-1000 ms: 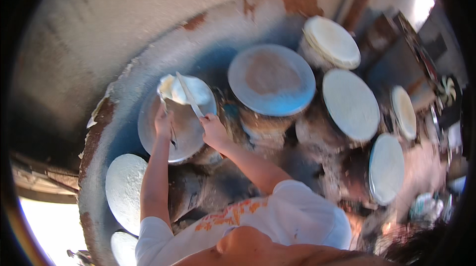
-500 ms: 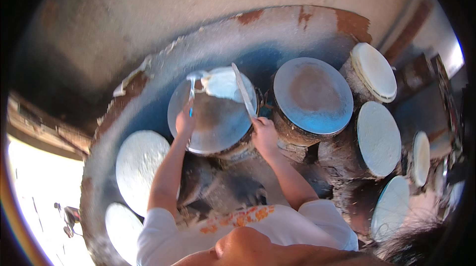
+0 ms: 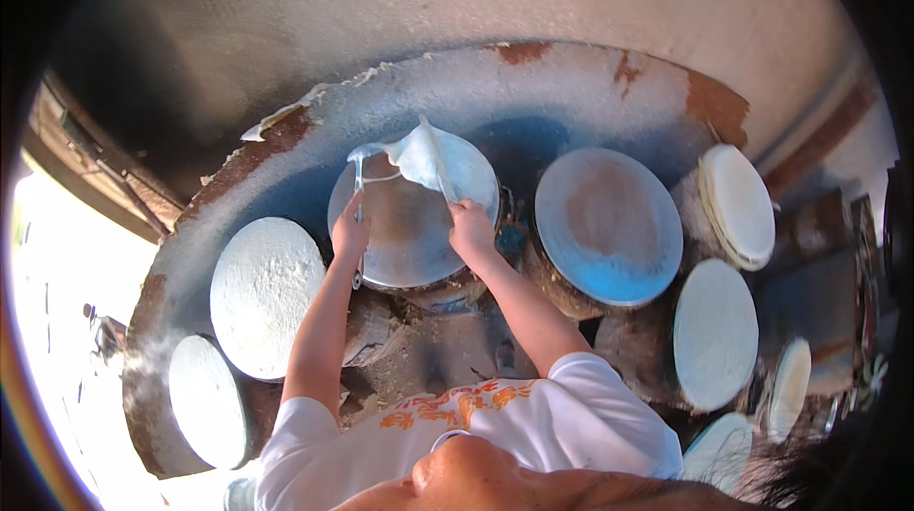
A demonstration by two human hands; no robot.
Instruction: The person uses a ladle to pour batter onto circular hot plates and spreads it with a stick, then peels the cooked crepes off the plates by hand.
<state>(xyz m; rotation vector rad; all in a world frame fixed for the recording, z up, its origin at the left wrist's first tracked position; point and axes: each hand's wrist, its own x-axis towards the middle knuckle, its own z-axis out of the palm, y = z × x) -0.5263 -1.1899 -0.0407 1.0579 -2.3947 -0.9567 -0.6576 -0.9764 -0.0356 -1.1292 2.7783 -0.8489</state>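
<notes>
In front of me is a round metal griddle (image 3: 405, 249) with a browned middle. White batter (image 3: 409, 161) lies at its far side, bunched up and stretched between two tools. My left hand (image 3: 349, 230) is closed round the handle of a metal ladle (image 3: 361, 153), whose head touches the batter's left edge. My right hand (image 3: 472, 231) grips a long flat spatula (image 3: 442, 171), its blade tilted up and partly covered by batter. A thin strand of batter loops below the ladle head over the griddle.
Right of it stands another griddle (image 3: 609, 221) with a brown centre. White-covered round griddles (image 3: 267, 297) (image 3: 208, 403) stand at left, with steam near the lower one. More white-topped rounds (image 3: 743, 206) (image 3: 716, 335) (image 3: 790, 387) line the right. A curved, rust-patched wall (image 3: 571, 83) rises behind.
The spatula has moved left into the batter, which now bunches up against its blade. My right hand has come closer to my left. The whole view has shifted slightly.
</notes>
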